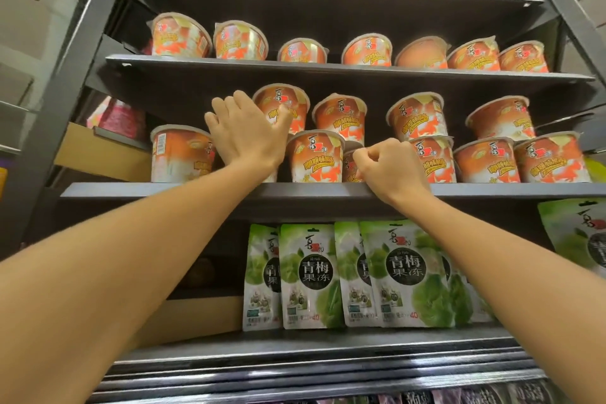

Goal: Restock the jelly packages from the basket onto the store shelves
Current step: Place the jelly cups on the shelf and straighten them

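- Progress looks well on: orange cups point(423, 118) fill the middle shelf point(492, 188) two tiers high, another row sits above, and gaps remain at upper left.
- Basket is out of frame, so what is left cannot be told.
- Left hand point(247, 136), centre left, wraps a front-row cup point(272, 174), thumb out, fingers bent over its rim.
- Right hand point(390, 167), centre, is curled with fingertips pressed together by a half-hidden cup point(348, 167); whether it pinches it, I cannot tell.
- Cups are tapered tubs with glossy printed wraps and foil-like lids.
- Green pouches point(308, 275) below are flat, shiny film; shelves are matt grey metal.
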A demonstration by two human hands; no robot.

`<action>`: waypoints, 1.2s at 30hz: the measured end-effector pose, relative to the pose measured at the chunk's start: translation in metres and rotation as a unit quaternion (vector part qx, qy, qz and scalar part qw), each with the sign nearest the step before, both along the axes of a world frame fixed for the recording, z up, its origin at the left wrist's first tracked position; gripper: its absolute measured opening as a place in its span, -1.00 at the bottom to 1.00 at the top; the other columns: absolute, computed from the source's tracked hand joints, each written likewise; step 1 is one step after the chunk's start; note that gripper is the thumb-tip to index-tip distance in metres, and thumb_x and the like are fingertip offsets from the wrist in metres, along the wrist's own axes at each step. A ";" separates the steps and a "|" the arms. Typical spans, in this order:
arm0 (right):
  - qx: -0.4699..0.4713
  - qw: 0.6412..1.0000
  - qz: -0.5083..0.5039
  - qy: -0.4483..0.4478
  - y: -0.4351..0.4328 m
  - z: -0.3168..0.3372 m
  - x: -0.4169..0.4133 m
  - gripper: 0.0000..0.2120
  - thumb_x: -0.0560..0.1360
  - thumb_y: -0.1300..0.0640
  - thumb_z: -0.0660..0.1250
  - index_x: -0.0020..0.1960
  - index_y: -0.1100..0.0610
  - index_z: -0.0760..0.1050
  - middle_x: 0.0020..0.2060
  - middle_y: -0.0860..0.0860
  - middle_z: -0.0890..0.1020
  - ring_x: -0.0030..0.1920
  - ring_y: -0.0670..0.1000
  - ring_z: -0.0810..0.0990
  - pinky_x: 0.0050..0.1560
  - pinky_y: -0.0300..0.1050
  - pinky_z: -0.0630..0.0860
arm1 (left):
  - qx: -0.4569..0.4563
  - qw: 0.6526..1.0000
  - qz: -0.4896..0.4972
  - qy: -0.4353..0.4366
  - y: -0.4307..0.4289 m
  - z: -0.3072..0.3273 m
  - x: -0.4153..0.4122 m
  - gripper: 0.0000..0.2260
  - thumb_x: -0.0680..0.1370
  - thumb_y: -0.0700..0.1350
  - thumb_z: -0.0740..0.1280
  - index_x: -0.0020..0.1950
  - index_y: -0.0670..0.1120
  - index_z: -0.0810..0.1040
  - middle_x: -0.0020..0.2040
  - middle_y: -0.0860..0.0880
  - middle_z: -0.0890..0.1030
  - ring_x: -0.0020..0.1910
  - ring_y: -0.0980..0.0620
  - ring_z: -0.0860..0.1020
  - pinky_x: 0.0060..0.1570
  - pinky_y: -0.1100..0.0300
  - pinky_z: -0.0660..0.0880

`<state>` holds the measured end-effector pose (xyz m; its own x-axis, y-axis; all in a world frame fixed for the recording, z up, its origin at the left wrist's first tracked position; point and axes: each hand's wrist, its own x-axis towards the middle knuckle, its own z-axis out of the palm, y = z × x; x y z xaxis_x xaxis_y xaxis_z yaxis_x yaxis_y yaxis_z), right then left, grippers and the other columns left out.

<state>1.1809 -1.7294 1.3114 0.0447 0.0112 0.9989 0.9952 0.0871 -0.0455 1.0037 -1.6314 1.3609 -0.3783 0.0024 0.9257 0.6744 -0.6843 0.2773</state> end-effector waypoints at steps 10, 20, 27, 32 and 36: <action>0.003 0.961 0.232 0.150 -0.023 -0.005 0.007 -0.63 0.54 0.12 0.23 -0.39 0.11 0.62 -0.36 0.08 0.69 -0.36 -0.04 0.64 -0.15 -0.08 0.61 | -0.003 0.965 -0.252 0.073 -0.046 -0.077 -0.028 -0.82 0.59 0.08 0.18 -0.05 0.00 0.47 -0.10 0.01 0.56 -0.18 0.09 0.49 -0.33 0.25 0.24; 0.007 0.827 0.488 0.280 -0.085 -0.157 -0.057 -0.52 0.57 0.15 0.22 -0.50 0.04 0.61 -0.50 0.00 0.60 -0.48 -0.07 0.55 -0.36 -0.20 0.54 | -0.152 0.863 -0.470 0.109 -0.106 -0.251 -0.035 -0.78 0.58 -0.03 0.25 -0.24 -0.07 0.47 -0.40 0.13 0.43 -0.38 0.21 0.39 -0.31 0.32 0.39; -0.127 0.595 0.595 0.525 -0.112 -0.379 -0.084 -0.40 0.61 0.15 0.13 -0.60 0.14 0.49 -0.62 0.03 0.41 -0.65 -0.05 0.36 -0.63 -0.23 0.33 | -0.444 0.688 -0.571 0.049 -0.132 -0.472 -0.036 -0.78 0.37 0.00 0.32 -0.49 0.04 0.51 -0.55 0.05 0.45 -0.57 0.12 0.33 -0.51 0.26 0.23; -0.216 0.476 0.474 0.709 -0.147 -0.583 -0.098 -0.43 0.60 0.20 0.15 -0.58 0.18 0.51 -0.60 0.08 0.42 -0.65 -0.02 0.37 -0.63 -0.23 0.33 | -0.624 0.602 -0.497 -0.037 -0.165 -0.681 -0.064 -0.60 0.62 -0.30 0.19 -0.40 -0.09 0.53 -0.53 0.03 0.49 -0.56 0.13 0.37 -0.56 0.31 0.26; -0.295 0.382 0.320 0.815 -0.197 -0.755 -0.115 -0.57 0.65 0.18 0.13 -0.36 0.13 0.51 -0.55 -0.03 0.48 -0.61 -0.10 0.40 -0.60 -0.30 0.29 | -0.760 0.504 -0.407 -0.055 -0.211 -0.838 -0.099 -0.69 0.60 -0.34 0.19 -0.32 -0.12 0.49 -0.41 -0.04 0.46 -0.47 0.13 0.45 -0.48 0.30 0.33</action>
<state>1.0662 -1.9263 0.5566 0.4018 0.7427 -0.5357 -0.6146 -0.2149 -0.7590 0.9044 -1.8428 0.5229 0.2711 0.8729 -0.4056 0.2652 0.3373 0.9033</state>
